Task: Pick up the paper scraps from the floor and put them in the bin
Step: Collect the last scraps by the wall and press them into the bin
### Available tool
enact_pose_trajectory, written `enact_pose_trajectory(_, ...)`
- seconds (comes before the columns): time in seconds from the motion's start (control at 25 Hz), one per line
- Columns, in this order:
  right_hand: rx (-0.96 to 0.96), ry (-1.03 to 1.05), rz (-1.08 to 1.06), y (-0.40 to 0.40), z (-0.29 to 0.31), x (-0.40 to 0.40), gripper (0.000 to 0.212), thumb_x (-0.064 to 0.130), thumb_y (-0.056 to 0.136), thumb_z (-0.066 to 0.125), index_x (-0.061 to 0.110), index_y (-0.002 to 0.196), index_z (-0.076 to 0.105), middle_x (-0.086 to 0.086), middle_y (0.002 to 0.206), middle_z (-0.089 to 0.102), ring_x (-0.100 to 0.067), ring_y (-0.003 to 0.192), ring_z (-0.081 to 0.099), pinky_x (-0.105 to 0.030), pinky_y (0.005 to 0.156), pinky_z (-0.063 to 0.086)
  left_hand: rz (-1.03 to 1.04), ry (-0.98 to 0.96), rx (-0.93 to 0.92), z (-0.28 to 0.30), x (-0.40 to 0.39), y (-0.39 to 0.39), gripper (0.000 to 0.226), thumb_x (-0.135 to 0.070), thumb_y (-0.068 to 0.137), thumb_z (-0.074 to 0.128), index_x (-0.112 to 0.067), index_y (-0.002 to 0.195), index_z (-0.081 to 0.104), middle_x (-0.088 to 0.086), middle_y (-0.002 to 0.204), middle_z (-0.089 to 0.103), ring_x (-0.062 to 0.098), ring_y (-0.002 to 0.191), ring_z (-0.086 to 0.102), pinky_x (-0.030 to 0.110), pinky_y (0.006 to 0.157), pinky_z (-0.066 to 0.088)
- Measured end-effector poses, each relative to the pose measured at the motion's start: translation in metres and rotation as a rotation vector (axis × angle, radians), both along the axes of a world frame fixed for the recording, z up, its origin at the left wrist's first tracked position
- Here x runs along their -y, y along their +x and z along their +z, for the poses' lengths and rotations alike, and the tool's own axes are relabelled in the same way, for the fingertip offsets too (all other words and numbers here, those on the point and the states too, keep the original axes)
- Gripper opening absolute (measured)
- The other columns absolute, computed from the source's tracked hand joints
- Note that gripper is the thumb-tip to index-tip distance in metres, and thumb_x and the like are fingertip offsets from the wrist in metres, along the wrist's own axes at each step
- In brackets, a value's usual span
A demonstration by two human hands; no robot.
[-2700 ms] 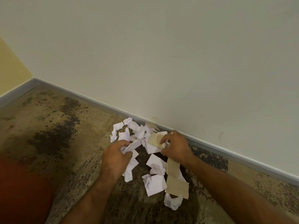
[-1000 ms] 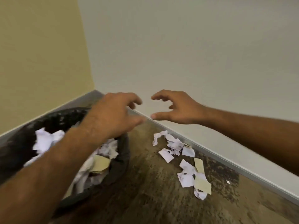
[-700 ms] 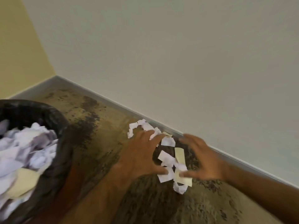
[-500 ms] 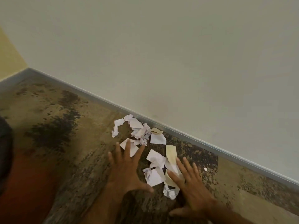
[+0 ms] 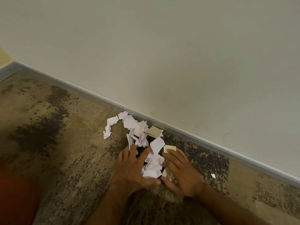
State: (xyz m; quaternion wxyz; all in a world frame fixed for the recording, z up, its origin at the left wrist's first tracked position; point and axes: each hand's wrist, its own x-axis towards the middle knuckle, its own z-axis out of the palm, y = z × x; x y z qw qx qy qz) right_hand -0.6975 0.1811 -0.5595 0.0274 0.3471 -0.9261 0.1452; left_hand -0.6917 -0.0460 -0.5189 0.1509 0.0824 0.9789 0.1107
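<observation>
White paper scraps (image 5: 152,166) lie bunched between the flat, spread-fingered left hand (image 5: 132,168) and right hand (image 5: 180,171), both touching them.

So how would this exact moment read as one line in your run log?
stage: gathering | left hand and right hand: cupped around paper scraps on floor | more scraps by baseboard | bin: out of view

Both hands are being held low, palms down, fingers spread and slightly curled. The left hand (image 5: 132,169) and right hand (image 5: 180,172) are being angled inward, thumbs nearly touching, forearms converging.
</observation>
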Motion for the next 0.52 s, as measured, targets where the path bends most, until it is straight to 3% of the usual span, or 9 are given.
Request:
enact_pose_trajectory(0.04, -0.041, -0.054, -0.017, 0.001, -0.004, -0.001, 0.041, 0.047, 0.094, 0.050, 0.017, 0.121, 0.059, -0.009, 0.135, 0.056, -0.028, 0.133, 0.044, -0.051, 0.113, 0.028, -0.019, 0.005, -0.033, -0.002, -0.005, -0.004, 0.103, -0.100, 0.059, 0.031, -0.038, 0.142, 0.032, 0.013, 0.144, 0.047, 0.039, 0.126, 0.049, 0.055, 0.098, 0.043)
enact_pose_trajectory(0.12, -0.110, -0.109, -0.036, 0.001, -0.008, -0.001, 0.029, 0.039, 0.096, 0.052, 0.015, 0.110, 0.061, -0.008, 0.124, 0.061, -0.027, 0.121, 0.052, -0.049, 0.103, 0.039, -0.053, -0.025, -0.087, 0.001, -0.016, -0.009, 0.085, -0.093, 0.069, 0.029, -0.034, 0.127, 0.049, 0.007, 0.123, 0.060, 0.028, 0.102, 0.059, 0.044, 0.078, 0.051)
enact_pose_trajectory(0.2, -0.140, -0.098, -0.047, 0.001, -0.009, -0.001, 0.027, 0.038, 0.096, 0.052, 0.016, 0.109, 0.061, -0.007, 0.119, 0.063, -0.027, 0.112, 0.055, -0.046, 0.093, 0.044, -0.099, -0.065, -0.138, 0.000, -0.022, -0.013, 0.077, -0.086, 0.077, 0.030, -0.032, 0.129, 0.048, 0.005, 0.128, 0.050, 0.025, 0.109, 0.049, 0.040, 0.086, 0.043)
enact_pose_trajectory(0.28, -0.105, -0.037, -0.131, -0.003, -0.005, 0.000, 0.040, 0.047, 0.096, 0.049, 0.018, 0.124, 0.056, -0.006, 0.126, 0.058, -0.025, 0.111, 0.052, -0.045, 0.088, 0.047, -0.134, -0.056, -0.062, 0.001, -0.021, -0.019, 0.068, -0.078, 0.084, 0.035, -0.032, 0.134, 0.043, 0.003, 0.137, 0.039, 0.022, 0.118, 0.037, 0.035, 0.094, 0.036)
enact_pose_trajectory(0.4, 0.000, 0.064, -0.329, -0.010, 0.003, 0.001, 0.074, 0.068, 0.091, 0.036, 0.023, 0.149, 0.030, -0.006, 0.152, 0.037, -0.025, 0.132, 0.037, -0.048, 0.101, 0.037, -0.209, 0.001, -0.046, 0.003, -0.021, -0.026, 0.054, -0.061, 0.093, 0.043, -0.027, 0.135, 0.043, 0.005, 0.136, 0.040, 0.021, 0.115, 0.037, 0.030, 0.092, 0.037)
enact_pose_trajectory(0.52, 0.003, 0.102, -0.288, -0.018, 0.003, 0.003, 0.078, 0.072, 0.092, 0.032, 0.023, 0.152, 0.026, -0.005, 0.153, 0.038, -0.026, 0.139, 0.034, -0.052, 0.109, 0.029, -0.240, -0.005, -0.009, 0.002, -0.017, -0.028, 0.045, -0.027, 0.098, 0.052, -0.023, 0.140, 0.038, 0.006, 0.140, 0.038, 0.023, 0.121, 0.039, 0.030, 0.097, 0.040)
